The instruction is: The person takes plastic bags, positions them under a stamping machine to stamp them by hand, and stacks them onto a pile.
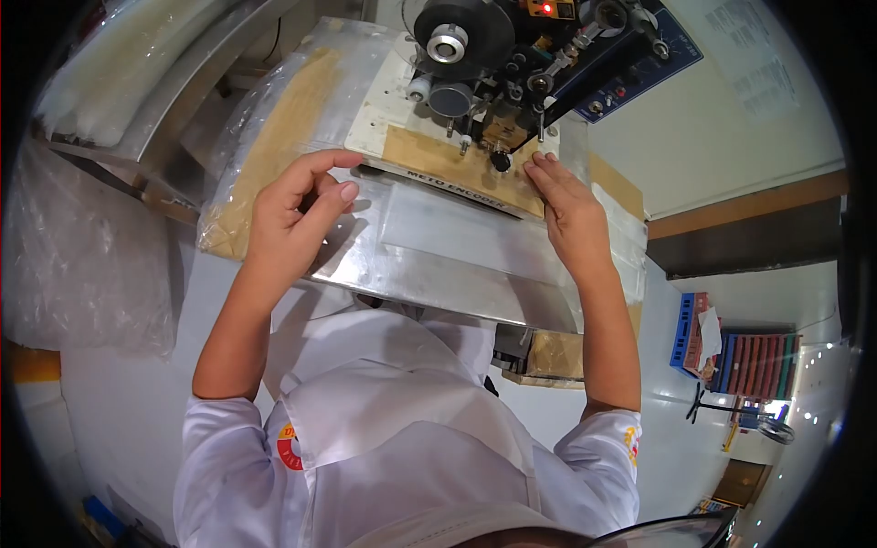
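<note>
A coding machine lettered "METO ENCODER" (438, 181) stands on a metal-topped table (438, 285), with a dark reel (464, 36) and a small black knob (501, 162) above its base. Beside the base's left front corner is my left hand (294, 215), thumb and index finger curved and apart with nothing between them. At the right end of the base, my right hand (574, 208) has its fingers stretched out over the tan strip (438, 157), close to the knob. Between my hands, in front of the base, lies a flat translucent plastic piece (457, 228).
Brown paper under clear plastic (274, 155) covers the table's left side. Further left, a metal shelf (174, 119) bears clear plastic bags (119, 73). A blue control panel (630, 78) is behind the machine. Coloured crates (754, 363) stand at the far right.
</note>
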`<state>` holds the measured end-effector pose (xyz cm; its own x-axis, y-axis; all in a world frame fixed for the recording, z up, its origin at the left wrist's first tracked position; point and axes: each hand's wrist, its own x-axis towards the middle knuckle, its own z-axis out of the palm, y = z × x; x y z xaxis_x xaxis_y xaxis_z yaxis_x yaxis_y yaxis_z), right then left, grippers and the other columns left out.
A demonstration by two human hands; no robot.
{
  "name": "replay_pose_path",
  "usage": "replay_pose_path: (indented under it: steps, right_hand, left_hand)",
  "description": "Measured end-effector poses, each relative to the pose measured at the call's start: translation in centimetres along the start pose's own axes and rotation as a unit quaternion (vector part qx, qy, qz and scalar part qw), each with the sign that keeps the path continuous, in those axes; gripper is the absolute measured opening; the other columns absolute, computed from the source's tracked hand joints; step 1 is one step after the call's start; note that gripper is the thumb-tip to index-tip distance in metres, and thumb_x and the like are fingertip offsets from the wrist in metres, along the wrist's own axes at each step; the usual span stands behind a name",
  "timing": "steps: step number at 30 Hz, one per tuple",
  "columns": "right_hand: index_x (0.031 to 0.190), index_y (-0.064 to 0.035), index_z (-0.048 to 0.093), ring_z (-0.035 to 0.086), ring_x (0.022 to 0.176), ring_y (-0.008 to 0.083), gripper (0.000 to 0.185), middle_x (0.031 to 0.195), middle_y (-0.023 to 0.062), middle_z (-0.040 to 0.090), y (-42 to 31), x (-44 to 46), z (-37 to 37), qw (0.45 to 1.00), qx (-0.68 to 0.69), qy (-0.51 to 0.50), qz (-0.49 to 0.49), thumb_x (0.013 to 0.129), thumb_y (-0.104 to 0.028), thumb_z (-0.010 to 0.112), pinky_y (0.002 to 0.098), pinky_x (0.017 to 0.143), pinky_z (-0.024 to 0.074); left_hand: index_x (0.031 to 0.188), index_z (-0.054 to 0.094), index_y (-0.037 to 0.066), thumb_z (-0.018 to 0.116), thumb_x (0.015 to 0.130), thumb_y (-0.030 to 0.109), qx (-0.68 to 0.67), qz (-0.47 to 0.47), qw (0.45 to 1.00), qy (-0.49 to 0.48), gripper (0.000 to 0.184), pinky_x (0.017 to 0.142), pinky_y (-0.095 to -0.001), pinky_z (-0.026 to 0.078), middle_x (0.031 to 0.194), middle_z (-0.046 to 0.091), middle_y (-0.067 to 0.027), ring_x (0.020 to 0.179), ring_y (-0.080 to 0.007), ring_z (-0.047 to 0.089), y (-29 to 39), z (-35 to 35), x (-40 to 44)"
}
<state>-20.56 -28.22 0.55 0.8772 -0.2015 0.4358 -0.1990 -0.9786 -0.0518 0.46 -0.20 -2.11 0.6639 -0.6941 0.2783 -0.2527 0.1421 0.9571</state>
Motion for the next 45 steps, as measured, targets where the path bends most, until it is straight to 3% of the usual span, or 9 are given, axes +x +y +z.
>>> replay_pose_path:
  steps: [10,16,23,27,30,36,39,42,45]
  right_hand:
    - [0.121,-0.0088,0.07,0.059,0.129,0.0313,0.029,0.135,0.0131,0.064,0.0,0.0,0.2,1.0,0.01,0.005,0.02,0.092,-0.008,0.065,0.0454,0.105,0.0503]
    - [0.121,-0.0211,0.073,0.061,0.115,0.0318,0.049,0.122,0.0076,0.068,2.4,-4.0,-3.0,0.985,-0.105,0.057,0.122,0.081,0.005,0.064,0.0427,0.096,0.0495]
    - [0.117,-0.0159,0.075,0.061,0.103,0.0319,0.055,0.111,0.0082,0.07,8.7,-19.6,-4.4,0.923,-0.237,0.165,0.255,0.073,0.012,0.058,0.0432,0.09,0.0484]
    - [0.115,-0.0119,0.074,0.061,0.114,0.0366,0.043,0.121,0.0141,0.069,8.7,-30.9,3.0,0.925,-0.152,0.008,0.347,0.076,0.001,0.061,0.0449,0.099,0.0487]
    - [0.121,-0.0125,0.071,0.056,0.128,0.0344,0.039,0.135,0.0136,0.064,8.4,-32.7,4.9,0.924,-0.012,0.041,0.38,0.082,-0.015,0.062,0.0546,0.11,0.0393]
    - [0.129,-0.0104,0.066,0.046,0.14,0.0391,0.045,0.138,0.016,0.061,8.4,-31.5,4.7,0.909,-0.069,-0.007,0.412,0.086,-0.014,0.059,0.0568,0.118,0.0307]
    - [0.129,-0.0084,0.065,0.045,0.14,0.0401,0.044,0.139,0.0175,0.06,8.1,-30.6,5.2,0.9,-0.17,0.137,0.377,0.085,-0.007,0.059,0.0578,0.118,0.0291]
    - [0.129,-0.0068,0.066,0.053,0.131,0.0378,0.044,0.139,0.02,0.059,4.1,-25.3,0.5,0.87,-0.107,0.324,0.355,0.086,0.0,0.063,0.0467,0.112,0.0391]
    - [0.125,-0.007,0.066,0.058,0.12,0.035,0.037,0.129,0.0155,0.063,0.4,-20.1,-3.0,0.823,0.175,0.427,0.333,0.089,-0.003,0.062,0.0451,0.107,0.0437]
  left_hand:
    - [0.12,0.068,0.002,0.068,0.093,0.006,0.081,-0.009,0.996,-0.035,0.028,0.07,-0.0253,0.047,0.078,0.061,-0.0005,0.073,-0.0087,0.056,1.5,0.2,-0.7]
    - [0.119,0.07,0.004,0.075,0.084,0.013,0.314,0.21,0.908,-0.183,0.037,0.091,-0.0394,0.048,0.118,0.068,-0.0123,0.107,-0.0307,0.06,2.3,1.8,0.0]
    - [0.118,0.07,0.007,0.079,0.079,0.017,0.436,0.254,0.822,-0.265,0.041,0.098,-0.045,0.044,0.133,0.066,-0.0083,0.112,-0.0326,0.058,1.6,4.7,0.9]
    - [0.119,0.07,0.008,0.079,0.077,0.013,0.463,0.262,0.79,-0.304,0.044,0.097,-0.044,0.044,0.133,0.067,-0.0071,0.111,-0.0311,0.059,1.7,4.4,1.4]
    - [0.117,0.07,0.008,0.078,0.078,0.009,0.481,0.265,0.77,-0.325,0.04,0.094,-0.0437,0.046,0.133,0.067,-0.0071,0.108,-0.0302,0.061,2.5,4.8,1.7]
    - [0.113,0.072,0.008,0.073,0.078,-0.001,0.494,0.299,0.751,-0.321,0.036,0.086,-0.043,0.05,0.119,0.071,-0.0078,0.099,-0.0291,0.065,2.6,4.7,2.1]
    - [0.11,0.074,0.01,0.072,0.077,-0.004,0.487,0.366,0.76,-0.227,0.036,0.082,-0.0412,0.051,0.107,0.069,-0.0078,0.094,-0.0278,0.066,4.3,4.9,2.1]
    - [0.107,0.076,0.012,0.072,0.078,-0.004,0.471,0.359,0.797,-0.121,0.034,0.078,-0.0391,0.052,0.098,0.066,-0.0076,0.089,-0.0262,0.066,3.7,3.9,2.5]
    - [0.104,0.076,0.012,0.072,0.08,-0.003,0.478,0.332,0.807,-0.104,0.029,0.074,-0.0371,0.052,0.092,0.063,-0.0074,0.085,-0.0252,0.065,3.9,4.8,1.8]
